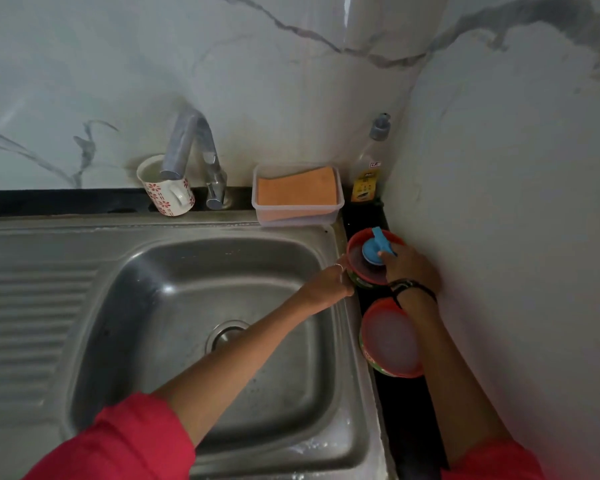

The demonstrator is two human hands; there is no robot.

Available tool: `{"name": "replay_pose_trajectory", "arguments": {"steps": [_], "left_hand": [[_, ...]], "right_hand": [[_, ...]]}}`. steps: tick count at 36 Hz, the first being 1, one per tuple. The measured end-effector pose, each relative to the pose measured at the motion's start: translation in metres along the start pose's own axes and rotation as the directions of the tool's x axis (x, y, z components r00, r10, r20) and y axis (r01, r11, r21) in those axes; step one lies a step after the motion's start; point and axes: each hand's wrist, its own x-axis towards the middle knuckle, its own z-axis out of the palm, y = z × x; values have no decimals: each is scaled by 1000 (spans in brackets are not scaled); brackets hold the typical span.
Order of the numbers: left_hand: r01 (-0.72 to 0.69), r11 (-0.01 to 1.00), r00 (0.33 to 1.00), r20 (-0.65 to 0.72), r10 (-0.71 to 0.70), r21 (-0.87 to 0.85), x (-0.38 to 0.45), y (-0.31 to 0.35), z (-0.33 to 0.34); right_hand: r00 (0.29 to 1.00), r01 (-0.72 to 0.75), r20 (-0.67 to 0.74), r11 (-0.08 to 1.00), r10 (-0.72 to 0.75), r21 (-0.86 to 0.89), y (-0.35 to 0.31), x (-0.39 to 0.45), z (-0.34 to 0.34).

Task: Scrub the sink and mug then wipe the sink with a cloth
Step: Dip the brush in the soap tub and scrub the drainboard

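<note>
A steel sink (174,271) with a ribbed drainboard fills the lower left. A white mug (165,188) with red flowers stands on the ledge behind it, under the tap (191,147). An orange cloth (297,190) lies in a clear plastic box at the back right. My right hand (407,263) grips a blue-handled scrubber (378,249) inside a red-rimmed soap tub (355,249) on the black counter. My left hand (333,280) reaches across the basin and holds the tub's left side.
The tub's red lid (392,341) lies on the black counter strip nearer me. A pump bottle (369,168) of dish liquid stands in the back corner. Marble walls close in behind and on the right. The drain (227,332) sits mid-basin.
</note>
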Motion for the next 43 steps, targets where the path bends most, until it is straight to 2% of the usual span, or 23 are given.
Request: {"name": "replay_pose_trajectory", "arguments": {"steps": [4,7,10,13,17,20,23,29,32,36,39,43], "left_hand": [[-33,999,999,-37,34,10,-15,-14,-3],[-34,999,995,-91,36,23,-34,-36,-7],[-19,997,988,-153,30,71,-57,-64,-13],[18,991,979,-205,10,136,-84,-92,-22],[83,978,957,-290,-25,190,-125,-130,-41],[149,950,935,-352,-45,273,-158,-160,-52],[212,936,919,-383,-93,282,-193,-185,-58],[293,919,898,-408,-169,264,-258,-218,-57],[307,909,893,-416,-172,283,-280,-231,-53],[350,902,877,-427,-221,253,-305,-239,-51],[367,904,858,-455,-238,219,-319,-244,-51],[380,903,834,-497,-241,200,-335,-253,-54]], "right_hand": [[989,78,-132,996,-71,41,9,-20,-1],[969,189,-204,954,-142,234,8,-42,-12],[957,279,-217,827,-195,488,-4,-68,-24],[956,277,-123,672,-267,687,-17,-92,-25],[932,135,95,578,-349,805,-31,-118,-6],[860,47,298,645,-414,762,-39,-140,12],[769,-10,460,710,-444,704,-46,-168,32],[608,90,636,838,-474,538,-49,-221,57],[592,117,671,871,-447,477,-43,-230,55],[609,176,686,911,-399,373,-32,-235,46],[596,264,692,914,-407,310,-29,-241,45],[614,343,653,895,-444,286,-43,-255,70]]}}
